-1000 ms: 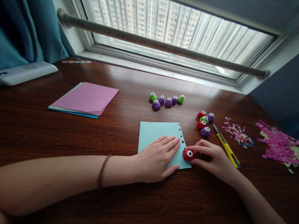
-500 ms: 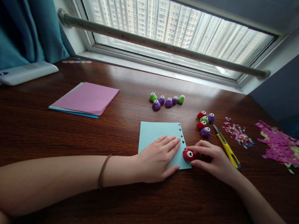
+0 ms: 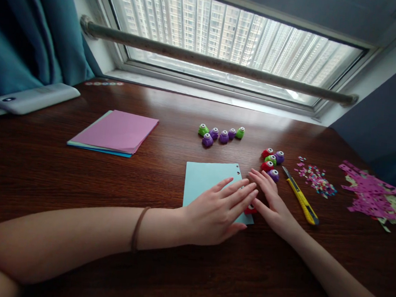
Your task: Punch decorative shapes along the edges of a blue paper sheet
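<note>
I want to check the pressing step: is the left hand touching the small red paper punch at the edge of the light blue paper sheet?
Touching. In the head view the left hand lies over the small red paper punch, covering most of it; no gap shows.

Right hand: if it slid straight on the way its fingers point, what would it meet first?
The right hand points up and slightly left; its fingertips sit just short of the purple punch and red punch, probably its first contact, though depth is unclear.

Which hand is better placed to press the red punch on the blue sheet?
Probably the right hand: it lies flat beside the red punch, while the left hand rests on the blue sheet.
</note>
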`<state>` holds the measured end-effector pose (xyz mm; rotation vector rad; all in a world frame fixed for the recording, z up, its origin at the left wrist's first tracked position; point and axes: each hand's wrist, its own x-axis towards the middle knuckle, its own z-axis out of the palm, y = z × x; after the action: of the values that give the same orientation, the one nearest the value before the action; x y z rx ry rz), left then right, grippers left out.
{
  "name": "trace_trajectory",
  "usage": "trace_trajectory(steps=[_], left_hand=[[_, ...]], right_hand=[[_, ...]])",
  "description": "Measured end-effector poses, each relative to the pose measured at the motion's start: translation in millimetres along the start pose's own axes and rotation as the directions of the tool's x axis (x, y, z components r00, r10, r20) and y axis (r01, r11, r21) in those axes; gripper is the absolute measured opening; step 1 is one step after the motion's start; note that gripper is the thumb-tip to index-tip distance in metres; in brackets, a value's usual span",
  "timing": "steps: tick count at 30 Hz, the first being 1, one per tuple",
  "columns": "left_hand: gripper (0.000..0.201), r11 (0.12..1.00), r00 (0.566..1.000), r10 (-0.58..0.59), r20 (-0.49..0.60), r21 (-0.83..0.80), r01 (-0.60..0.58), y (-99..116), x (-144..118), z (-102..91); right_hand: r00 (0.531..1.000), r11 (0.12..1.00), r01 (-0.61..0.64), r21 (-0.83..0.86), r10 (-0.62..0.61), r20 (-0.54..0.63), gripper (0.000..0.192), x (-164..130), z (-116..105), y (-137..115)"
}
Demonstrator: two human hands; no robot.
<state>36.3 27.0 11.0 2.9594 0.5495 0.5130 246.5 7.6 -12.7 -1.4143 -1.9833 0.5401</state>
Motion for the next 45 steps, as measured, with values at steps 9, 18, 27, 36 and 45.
trace_trajectory(steps=[9, 18, 27, 36, 45], left_hand=[[0.045, 0.994, 0.997, 0.071, 0.0, -0.081, -0.071, 1.1, 5.8, 6.2], [0.055, 0.986, 0.986, 0.163, 0.034, -0.042, -0.162, -2.5, 4.3, 5.8], [0.054, 0.987, 0.988, 0.153, 0.006, -0.052, -0.152, -4.3, 2.9, 11.5], [0.05, 0.997, 0.998, 0.064, -0.01, -0.052, -0.064, -1.5, 2.9, 6.1], [0.061, 0.997, 0.998, -0.056, 0.041, -0.056, 0.058, -4.8, -1.5, 11.1]], right_hand=[[1.0, 0.997, 0.024, -0.079, -0.023, 0.012, 0.046, -3.7, 5.6, 7.8], [0.997, 0.986, 0.072, -0.152, -0.071, 0.018, 0.047, -7.3, 18.3, 7.3], [0.999, 0.997, 0.047, -0.067, -0.047, 0.004, 0.043, -8.6, 19.5, 6.0], [0.992, 0.962, -0.126, 0.243, 0.127, 0.013, 0.042, -7.9, 3.2, -5.4], [0.984, 0.993, -0.048, 0.106, 0.029, 0.178, 0.034, -5.9, -18.4, -13.1]])
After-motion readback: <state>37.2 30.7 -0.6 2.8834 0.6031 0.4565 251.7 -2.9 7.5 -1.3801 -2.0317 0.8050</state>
